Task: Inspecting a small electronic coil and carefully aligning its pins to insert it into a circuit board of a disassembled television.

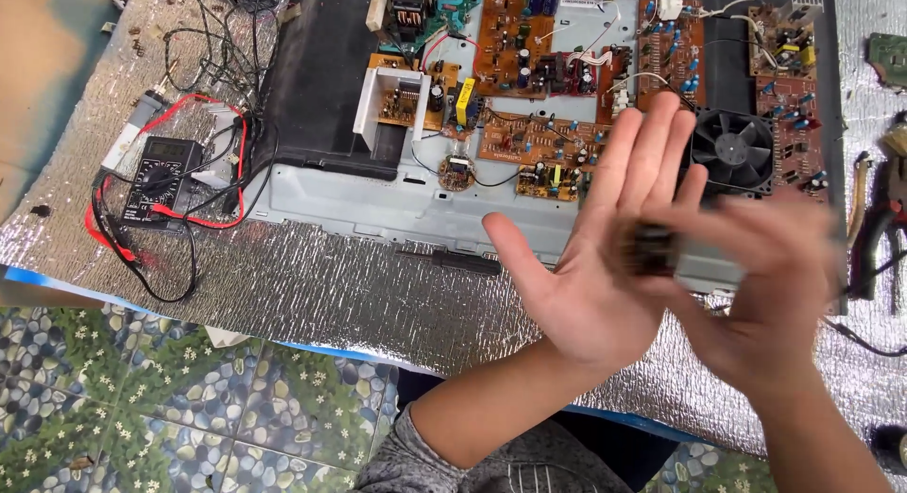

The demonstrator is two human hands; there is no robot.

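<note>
- Nearest the head camera, my two forearms come up from the near edge, a grey sleeve (416, 455) bunched at the left elbow.
- Left hand (595, 257) is spread wide, palm turned up and to the right, fingers pointing to the far side and the thumb out to the left; its grip closes on nothing.
- Right hand (765, 285) is badly blurred; I see it lying against the left palm from the right, but how far its grip is closed I cannot tell.
- Between the two hands sits a small dark part (650, 249), touching the left palm at the base of the fingers; it is too blurred to make out which hand has hold of it.
- Under the hands, the silver foil mat (312, 285) covers the bench, with the patterned floor (142, 399) showing on the near left.
- Beyond the hands lies an opened grey metal chassis (378, 200) carrying several brown circuit boards (529, 139), and a black fan (732, 148) just right of my left fingertips.
- A black screwdriver (453, 260) lies on the mat at the near edge of the chassis, left of my left thumb.
- Far left, a black multimeter (161, 177) rests among red and black leads (203, 153).
- Pliers (879, 229) lie at the right edge.
</note>
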